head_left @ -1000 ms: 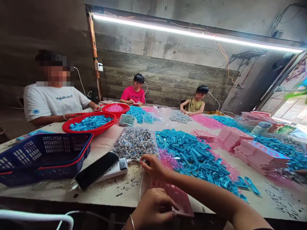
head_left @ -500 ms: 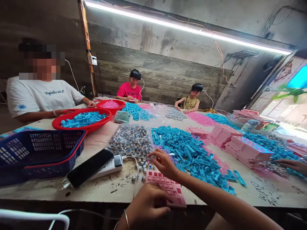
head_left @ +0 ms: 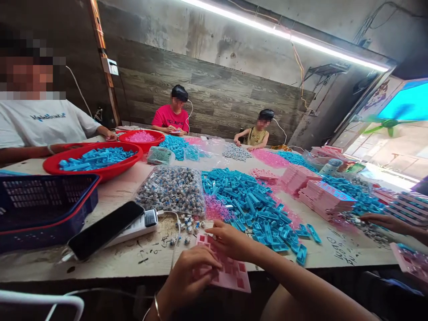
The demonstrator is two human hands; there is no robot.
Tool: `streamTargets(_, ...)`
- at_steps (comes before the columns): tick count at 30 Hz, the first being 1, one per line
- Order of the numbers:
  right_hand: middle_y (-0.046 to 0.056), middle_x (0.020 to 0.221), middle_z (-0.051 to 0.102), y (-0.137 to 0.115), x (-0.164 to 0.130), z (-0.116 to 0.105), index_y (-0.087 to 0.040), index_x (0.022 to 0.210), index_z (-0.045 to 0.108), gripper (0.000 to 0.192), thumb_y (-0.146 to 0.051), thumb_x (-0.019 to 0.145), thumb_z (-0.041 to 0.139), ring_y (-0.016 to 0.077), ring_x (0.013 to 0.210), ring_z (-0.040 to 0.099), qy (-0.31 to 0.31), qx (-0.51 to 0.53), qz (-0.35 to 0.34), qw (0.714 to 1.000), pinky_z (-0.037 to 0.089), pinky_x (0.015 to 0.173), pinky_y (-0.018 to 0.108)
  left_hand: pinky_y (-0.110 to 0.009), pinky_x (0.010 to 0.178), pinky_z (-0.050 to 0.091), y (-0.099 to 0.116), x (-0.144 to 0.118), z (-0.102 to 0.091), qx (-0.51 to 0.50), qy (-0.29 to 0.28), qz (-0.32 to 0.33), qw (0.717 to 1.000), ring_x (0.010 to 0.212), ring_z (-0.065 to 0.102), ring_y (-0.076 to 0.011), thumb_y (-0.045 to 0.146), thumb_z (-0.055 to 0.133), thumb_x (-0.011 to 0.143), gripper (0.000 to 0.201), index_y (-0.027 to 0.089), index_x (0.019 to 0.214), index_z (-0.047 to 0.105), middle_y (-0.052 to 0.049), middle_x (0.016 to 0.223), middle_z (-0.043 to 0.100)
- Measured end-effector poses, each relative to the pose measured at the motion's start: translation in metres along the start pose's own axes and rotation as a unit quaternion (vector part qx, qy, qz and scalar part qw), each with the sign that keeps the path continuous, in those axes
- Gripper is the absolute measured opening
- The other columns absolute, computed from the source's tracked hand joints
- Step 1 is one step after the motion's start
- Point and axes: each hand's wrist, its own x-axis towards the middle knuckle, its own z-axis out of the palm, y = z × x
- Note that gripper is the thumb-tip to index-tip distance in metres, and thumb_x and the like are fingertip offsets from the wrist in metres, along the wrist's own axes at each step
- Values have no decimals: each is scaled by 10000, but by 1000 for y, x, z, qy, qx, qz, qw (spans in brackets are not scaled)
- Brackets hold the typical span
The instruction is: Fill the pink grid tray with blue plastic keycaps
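My left hand (head_left: 189,272), with a bracelet at the wrist, is closed on the near left side of a pink tray (head_left: 236,283) with rows of square pockets. Part of the tray is covered by my hands. Over its far end, my right hand (head_left: 230,240) has its fingers bent together, and something small and whitish shows at the fingertips. Just beyond lie loose small grey-white parts (head_left: 190,223) with blue bits. A clear bag (head_left: 172,191) full of the same parts sits behind them.
Blue plastic pieces (head_left: 247,200) are heaped right of the bag. A phone (head_left: 107,229) rests on a white power bank, whose cable runs by my left hand. A dark blue basket (head_left: 90,200), red basin (head_left: 137,162) and stacked pink trays (head_left: 326,200) stand around. A co-worker's hand (head_left: 384,220) reaches in at right.
My right hand has come from the loose parts back over the pink tray. The tray's near edge is tilted past the table edge. The view has shifted to the right.
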Motion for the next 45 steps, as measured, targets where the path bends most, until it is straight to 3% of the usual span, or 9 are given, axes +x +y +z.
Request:
streamTargets(3,66,869,582,1,2,-5,-145,1025,655,246,-120,802,554,139,753,542,-4,23,6,1000,434,685,237,-286,780,502,-8,-1,8,90,120,6,989,847,624,-170,156,516,837,140,187,861,651,-51,849,683)
streamTargets(5,43,812,590,3,2,-7,-154,996,670,246,-103,777,570,118,683,533,-9,43,15,999,419,634,217,-300,778,513,-12,-1,13,159,141,1,977,859,622,-179,136,521,823,148,194,877,646,-51,875,677)
streamTargets(13,32,780,623,6,2,0,-173,844,682,177,-81,735,578,117,655,550,29,85,15,996,420,610,211,-350,738,522,-14,1,27,262,149,-29,953,824,606,-207,83,475,787,194,186,873,615,-57,845,649)
streamTargets(23,32,748,637,13,2,6,-193,769,652,166,-76,719,547,125,633,591,31,132,17,991,450,581,218,-345,697,482,-18,1,33,261,160,-33,952,771,578,-207,74,485,749,152,175,784,594,-56,786,640)
streamTargets(29,23,724,664,16,2,7,-192,764,686,237,-21,672,549,121,618,606,40,146,22,988,452,568,203,-346,707,488,-13,2,32,259,147,-48,953,795,580,-213,50,485,746,190,181,824,598,-55,813,638)
streamTargets(35,19,706,697,19,2,5,-190,754,729,260,-2,629,601,120,615,626,60,158,23,985,453,567,188,-319,700,507,-17,1,27,277,135,-6,951,793,593,-199,59,463,791,194,194,855,587,-46,820,636)
streamTargets(41,35,748,714,17,1,0,-154,686,718,157,-25,610,673,127,618,642,42,193,35,980,449,549,180,-320,713,515,-24,0,28,278,142,7,950,800,596,-194,112,458,841,170,212,876,590,-40,828,633)
streamTargets(45,8,666,694,10,1,-5,-152,705,704,208,16,599,645,113,579,625,27,182,22,983,439,548,175,-320,719,520,-22,1,27,284,140,10,949,801,598,-193,122,466,847,159,210,872,596,-41,822,632)
